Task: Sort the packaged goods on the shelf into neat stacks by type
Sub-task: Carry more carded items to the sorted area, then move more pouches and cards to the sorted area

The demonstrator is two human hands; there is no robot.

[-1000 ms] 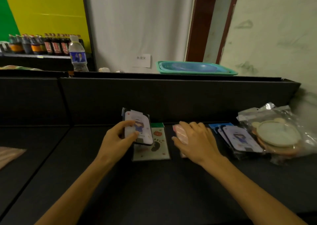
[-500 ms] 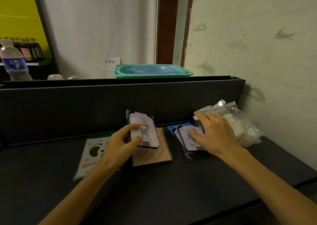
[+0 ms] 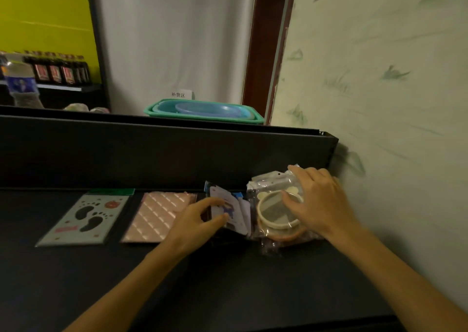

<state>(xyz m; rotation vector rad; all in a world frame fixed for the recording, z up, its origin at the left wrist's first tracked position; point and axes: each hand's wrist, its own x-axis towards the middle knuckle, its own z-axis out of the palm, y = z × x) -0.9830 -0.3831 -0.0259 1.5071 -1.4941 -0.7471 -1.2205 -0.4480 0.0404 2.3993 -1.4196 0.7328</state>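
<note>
On the black shelf (image 3: 228, 281) lie four kinds of packs in a row. A pale pack with black footprints (image 3: 83, 219) is at the left. Beside it lies a pink quilted pack (image 3: 158, 216). My left hand (image 3: 195, 224) holds a white cartoon-print pack (image 3: 231, 209) by its left edge, over a small pile of the same packs. My right hand (image 3: 316, 202) rests fingers-down on the clear bags of round mirrors (image 3: 273, 210) at the far right, next to the wall.
A black back panel (image 3: 152, 154) rises behind the packs. A green basin (image 3: 202, 110) sits on top of it. A water bottle (image 3: 21, 83) and dark sauce bottles (image 3: 58, 72) stand at the back left. The painted wall (image 3: 379, 103) closes the right side.
My view swung right. My left hand carried the cartoon-print pack rightwards onto the matching pile. My right hand shifted from that pile onto the mirror bags.
</note>
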